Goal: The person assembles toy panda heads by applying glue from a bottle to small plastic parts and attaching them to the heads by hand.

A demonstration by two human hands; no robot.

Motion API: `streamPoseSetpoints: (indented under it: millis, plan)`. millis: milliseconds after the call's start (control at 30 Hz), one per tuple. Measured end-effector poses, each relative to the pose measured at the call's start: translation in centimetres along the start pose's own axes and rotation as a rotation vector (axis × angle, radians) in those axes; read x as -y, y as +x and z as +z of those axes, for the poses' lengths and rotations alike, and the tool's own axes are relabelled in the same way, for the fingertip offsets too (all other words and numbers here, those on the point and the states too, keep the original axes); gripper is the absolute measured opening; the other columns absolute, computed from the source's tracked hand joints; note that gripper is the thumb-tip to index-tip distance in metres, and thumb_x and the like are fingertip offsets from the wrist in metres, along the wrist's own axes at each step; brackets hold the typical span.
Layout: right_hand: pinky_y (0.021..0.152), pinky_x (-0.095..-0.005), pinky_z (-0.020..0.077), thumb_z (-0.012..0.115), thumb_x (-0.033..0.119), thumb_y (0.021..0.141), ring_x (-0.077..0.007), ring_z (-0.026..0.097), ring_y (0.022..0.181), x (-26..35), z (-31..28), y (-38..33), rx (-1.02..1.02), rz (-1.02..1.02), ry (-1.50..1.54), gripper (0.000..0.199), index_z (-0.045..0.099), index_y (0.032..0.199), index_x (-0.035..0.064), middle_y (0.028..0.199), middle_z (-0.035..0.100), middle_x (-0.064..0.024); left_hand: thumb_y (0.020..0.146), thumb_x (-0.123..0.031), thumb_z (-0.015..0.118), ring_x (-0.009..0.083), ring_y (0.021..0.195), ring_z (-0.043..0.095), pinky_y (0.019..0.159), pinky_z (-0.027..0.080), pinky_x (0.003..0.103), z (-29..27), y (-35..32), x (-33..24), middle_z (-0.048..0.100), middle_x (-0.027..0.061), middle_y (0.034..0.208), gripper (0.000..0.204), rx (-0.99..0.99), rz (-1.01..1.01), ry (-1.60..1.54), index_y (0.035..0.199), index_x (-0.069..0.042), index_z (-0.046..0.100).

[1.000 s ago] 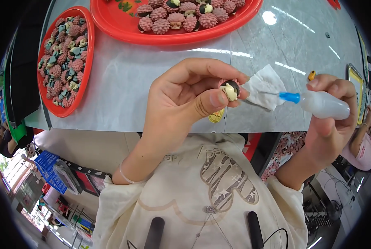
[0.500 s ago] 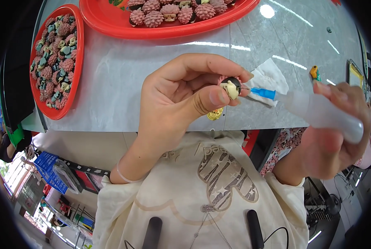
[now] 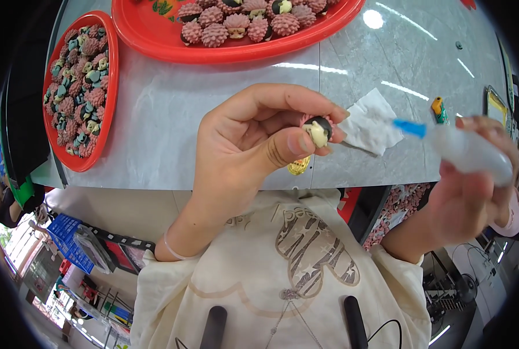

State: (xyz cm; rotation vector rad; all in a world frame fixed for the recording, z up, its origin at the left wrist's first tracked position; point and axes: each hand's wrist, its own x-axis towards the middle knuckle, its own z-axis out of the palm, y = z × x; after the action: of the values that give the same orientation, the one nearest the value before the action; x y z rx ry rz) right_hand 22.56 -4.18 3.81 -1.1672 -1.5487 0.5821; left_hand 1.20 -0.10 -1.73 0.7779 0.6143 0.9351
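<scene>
Between the thumb and fingertips of my left hand (image 3: 242, 139) is a small figurine (image 3: 317, 131), with a cream face, black part and pink bumpy back. My right hand (image 3: 474, 180) grips a translucent white squeeze bottle (image 3: 471, 154), blurred by motion. Its blue needle tip (image 3: 409, 128) points toward the figurine but is apart from it. Behind the hands, a crumpled white tissue (image 3: 373, 123) lies on the grey table (image 3: 160, 116). A gold oval piece (image 3: 298, 165) shows just below the left fingers.
A large red tray (image 3: 224, 55) at the back holds several similar pink figurines. Another red tray (image 3: 113, 87) at the left is heaped with pink and bluish pieces. A small yellow-and-green bottle (image 3: 439, 109) lies at the right. More pink pieces (image 3: 396, 212) sit below the table edge.
The squeeze bottle has drawn back to the right, its needle tip leaving the figurine. My left hand still pinches the figurine, shifted slightly left and down.
</scene>
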Motion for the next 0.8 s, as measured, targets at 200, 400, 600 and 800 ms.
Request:
streamPoseSetpoints:
  millis: [200,400,600,800]
  plan:
    - [0.078,-0.0261,0.0393,0.060,-0.008,0.066,-0.0181,0.053,0.084,-3.6,1.2,1.0,-0.133,0.132,-0.017,0.034,0.043,0.095,-0.0021,0.090,0.056,-0.0146,0.075,-0.020,0.064,0.0185,0.075,0.056,0.060,0.045,0.023,0.2,-0.3,-0.1,0.053,0.0137,0.090,0.031,-0.035,-0.044,0.017,0.093,0.000,0.048]
    - [0.076,-0.0249,0.0412,0.061,-0.007,0.065,-0.0132,0.054,0.080,-4.9,1.3,2.5,0.037,0.248,-0.302,0.029,0.050,0.092,-0.0007,0.089,0.057,-0.0072,0.075,-0.019,0.063,0.0176,0.074,0.055,0.057,0.044,0.021,0.4,-0.2,0.0,0.052,0.0119,0.088,0.028,-0.056,-0.003,0.023,0.090,0.000,0.048]
    - [0.073,-0.0251,0.0427,0.052,-0.002,0.073,-0.0152,0.055,0.077,-9.7,-7.2,6.0,-0.196,0.145,-0.739,0.018,0.056,0.091,0.0000,0.088,0.058,-0.0047,0.074,-0.021,0.064,0.0168,0.072,0.056,0.056,0.044,0.021,0.9,-0.3,-0.2,0.053,0.0110,0.086,0.029,-0.045,-0.023,0.016,0.088,-0.001,0.049]
    - [0.069,-0.0236,0.0415,0.053,0.001,0.076,-0.0116,0.052,0.075,-11.0,-7.7,5.4,-0.053,0.245,-0.913,0.017,0.059,0.091,0.0003,0.087,0.057,-0.0034,0.074,-0.023,0.065,0.0169,0.071,0.056,0.056,0.044,0.021,0.6,-0.4,-0.2,0.053,0.0111,0.086,0.030,-0.028,-0.044,-0.005,0.088,-0.001,0.050]
